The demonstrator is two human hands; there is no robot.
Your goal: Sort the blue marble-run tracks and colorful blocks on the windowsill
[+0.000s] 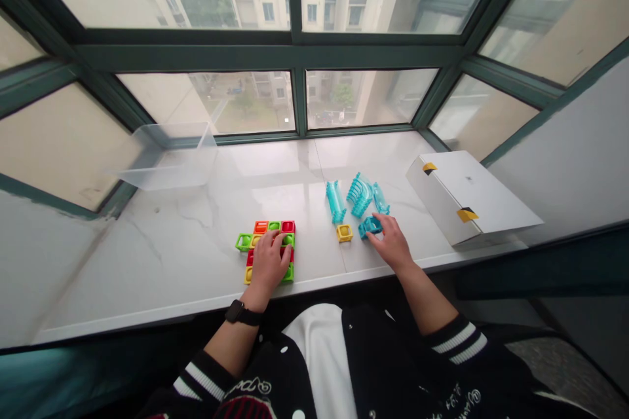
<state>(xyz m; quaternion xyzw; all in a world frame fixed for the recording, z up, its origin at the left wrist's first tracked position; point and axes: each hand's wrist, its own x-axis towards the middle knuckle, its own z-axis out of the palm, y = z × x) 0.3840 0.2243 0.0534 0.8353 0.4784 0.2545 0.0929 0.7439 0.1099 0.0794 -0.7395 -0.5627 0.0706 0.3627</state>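
My left hand (270, 260) rests over a flat group of coloured toy blocks (288, 227), its fingers apart and lying on top of them. Red, orange, yellow and green hollow squares show around it, with a green block (242, 242) sticking out on the left side. Part of the group is hidden under the palm. My right hand (393, 245) grips a blue block (368, 228) between thumb and fingers on the counter. Just left of that lies a yellow block (344, 233). Behind these are a straight clear-blue track piece (336, 201), a curved one (360, 194) and a smaller one (381, 198).
On the right of the white marbled counter (196, 242) stands a white box (472, 193) with yellow-and-black tabs. A clear plastic bin (170, 170) sits at the back left. Green-framed windows (299, 98) border the counter's far side.
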